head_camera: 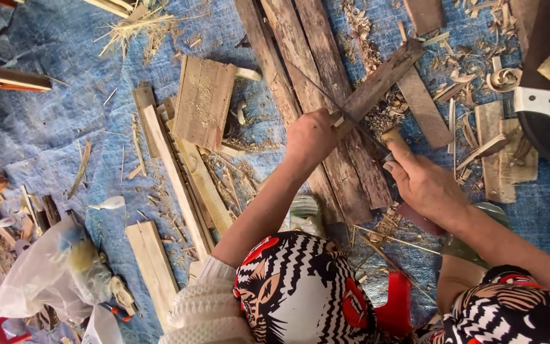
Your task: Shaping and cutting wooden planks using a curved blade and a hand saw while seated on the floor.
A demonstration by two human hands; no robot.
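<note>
My left hand grips the near end of a weathered wooden stick that slants up to the right. My right hand is closed around the pale handle of a thin-bladed knife, whose blade runs up to the left across the stick. Both hands hover over long worn planks lying on a blue tarp. Wood shavings lie piled just beneath the stick.
A small slatted wooden stool lies left of the planks, with cut slats beside it. A clear plastic bag sits at lower left. Short boards and curls lie at right. My patterned-clothed knees fill the bottom.
</note>
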